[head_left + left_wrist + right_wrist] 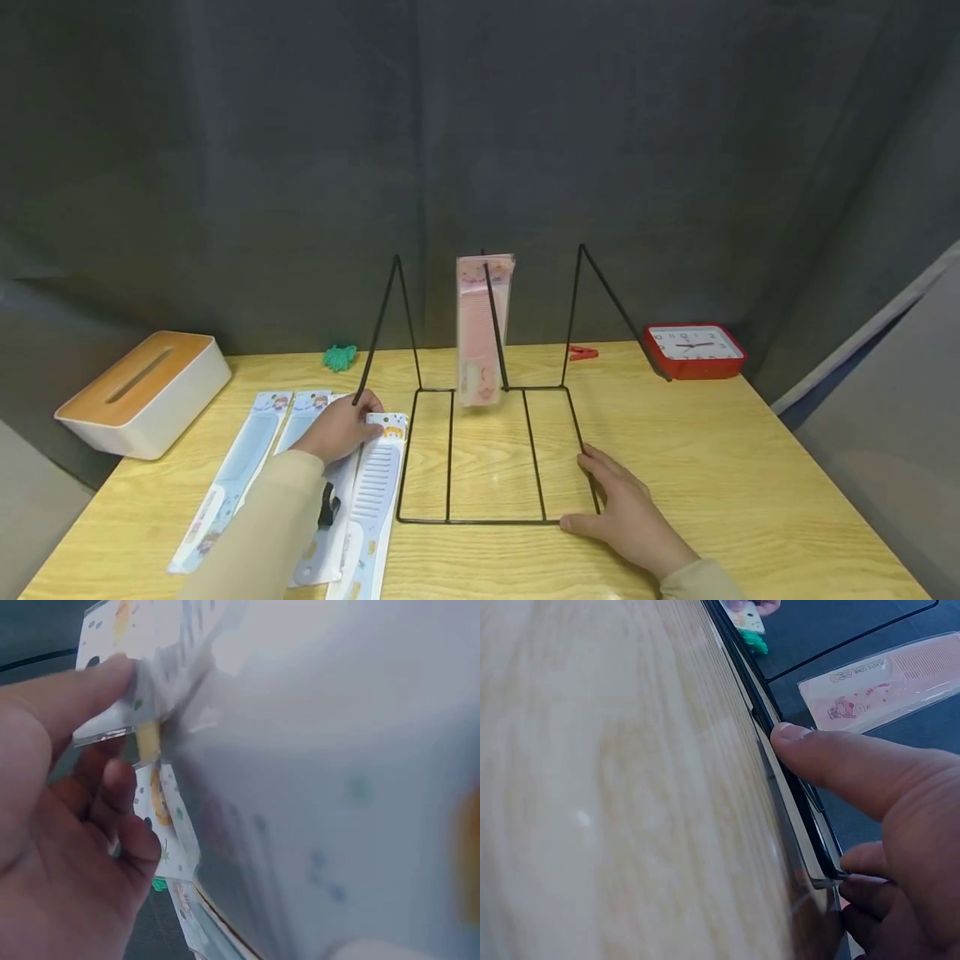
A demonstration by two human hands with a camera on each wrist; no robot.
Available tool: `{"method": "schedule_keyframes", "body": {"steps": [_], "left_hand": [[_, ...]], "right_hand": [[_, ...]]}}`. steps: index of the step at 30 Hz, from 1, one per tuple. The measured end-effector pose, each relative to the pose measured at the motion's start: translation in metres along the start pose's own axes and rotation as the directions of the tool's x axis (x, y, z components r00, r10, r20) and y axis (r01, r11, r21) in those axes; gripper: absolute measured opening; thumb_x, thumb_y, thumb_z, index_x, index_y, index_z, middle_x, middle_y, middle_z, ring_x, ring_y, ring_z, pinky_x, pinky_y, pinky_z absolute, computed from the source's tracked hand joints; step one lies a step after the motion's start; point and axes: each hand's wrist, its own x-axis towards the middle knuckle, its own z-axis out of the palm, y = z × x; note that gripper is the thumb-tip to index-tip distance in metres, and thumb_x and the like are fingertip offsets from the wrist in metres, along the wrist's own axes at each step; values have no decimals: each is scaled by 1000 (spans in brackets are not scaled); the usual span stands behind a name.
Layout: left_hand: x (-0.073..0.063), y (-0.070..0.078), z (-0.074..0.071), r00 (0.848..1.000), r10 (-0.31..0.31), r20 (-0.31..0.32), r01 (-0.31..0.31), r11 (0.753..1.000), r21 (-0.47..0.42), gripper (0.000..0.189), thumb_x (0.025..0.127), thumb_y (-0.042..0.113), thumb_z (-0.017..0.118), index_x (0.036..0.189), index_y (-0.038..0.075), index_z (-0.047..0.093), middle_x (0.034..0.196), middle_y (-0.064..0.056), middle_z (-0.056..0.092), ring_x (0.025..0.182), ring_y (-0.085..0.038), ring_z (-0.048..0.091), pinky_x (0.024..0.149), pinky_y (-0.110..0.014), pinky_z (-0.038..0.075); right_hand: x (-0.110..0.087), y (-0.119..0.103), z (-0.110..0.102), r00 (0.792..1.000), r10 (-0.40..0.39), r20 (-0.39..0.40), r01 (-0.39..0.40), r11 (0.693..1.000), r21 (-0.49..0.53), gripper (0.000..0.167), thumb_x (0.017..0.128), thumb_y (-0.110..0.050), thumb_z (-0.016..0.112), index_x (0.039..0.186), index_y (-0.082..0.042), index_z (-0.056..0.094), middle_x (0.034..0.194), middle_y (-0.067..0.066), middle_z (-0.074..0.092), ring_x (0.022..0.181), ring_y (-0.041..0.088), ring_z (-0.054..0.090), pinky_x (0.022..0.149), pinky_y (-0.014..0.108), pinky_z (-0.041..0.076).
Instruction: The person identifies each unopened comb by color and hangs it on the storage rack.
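My left hand (343, 429) pinches the top end of a packaged comb (375, 479) between thumb and fingers, at the left side of a black wire rack (495, 522). In the left wrist view the thumb (112, 679) presses on the printed card, and clear wrapping blurs much of the picture. Other packaged blue combs (243, 458) lie to the left, partly under my forearm. A packaged pink comb (478, 333) hangs on the rack's middle prong. My right hand (626, 512) holds the rack's front right corner, thumb on the front bar and fingers at the side bar.
A white tissue box with a wooden lid (161, 383) stands at the left. Toward the back lie a green bundle (340, 358) and a red clip (582, 353). A red-framed clock (696, 352) is at the back right. Bent rack prongs (617, 302) stick up and forward.
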Motion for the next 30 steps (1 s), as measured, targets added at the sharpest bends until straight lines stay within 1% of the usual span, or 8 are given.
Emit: {"method": "schedule_keyframes", "body": {"steps": [5,10,14,17,20,25,27,30], "left_hand": [[-17,6,-8,999,-5,-50,2,998,-55,12,96,17,69,107,16,64,91,-1,60,82,-19,52,73,-38,43],[-47,21,-23,997,18,-81,-35,977,-211,20,95,21,72,111,12,65,99,-4,64,87,-18,59,73,-34,50],[-79,41,-39,994,52,-92,-82,927,-367,24,93,25,74,110,10,66,95,-6,60,80,-17,58,68,-29,50],[-103,58,-49,984,111,-136,-163,866,-473,18,94,23,73,105,11,67,87,-5,56,73,-16,53,64,-29,47],[-123,76,-55,946,230,-230,-323,746,-583,5,95,7,68,101,9,67,87,-2,59,74,-13,53,65,-26,48],[-143,102,-61,820,405,-404,-569,508,-646,18,93,-10,62,99,6,68,98,3,65,89,-14,58,87,-24,50],[-146,112,-63,789,416,-453,-613,478,-629,17,93,-11,62,100,4,68,99,2,66,91,-14,59,87,-24,50],[-147,125,-66,776,370,-510,-630,477,-613,15,94,-11,62,101,0,67,99,-1,67,85,-13,61,70,-24,52]], "right_hand": [[0,-1,-1,1000,10,17,-10,1000,12,109,70,-53,87,151,4,40,159,21,33,142,49,30,111,64,28],[0,-3,-2,1000,13,26,-13,1000,19,110,70,-53,87,151,5,39,159,21,33,143,49,30,111,64,28],[1,-3,-2,999,21,34,-21,1000,18,110,70,-54,87,151,4,39,160,21,32,143,49,30,110,64,29],[1,-3,-2,999,27,41,-27,999,18,111,70,-54,87,152,3,39,160,21,32,143,49,29,110,65,28],[1,-3,-3,999,27,44,-27,999,18,110,70,-54,87,151,3,39,160,21,32,143,49,29,110,65,29],[1,-3,-3,999,29,41,-30,999,20,110,70,-52,88,151,4,39,159,22,33,143,49,29,111,64,28],[1,-3,-2,999,28,39,-29,999,21,110,70,-53,88,151,4,39,159,22,33,143,49,29,111,64,28],[2,-2,-1,999,26,37,-27,999,27,110,70,-53,87,151,3,39,159,22,33,143,48,29,112,64,27]]}}
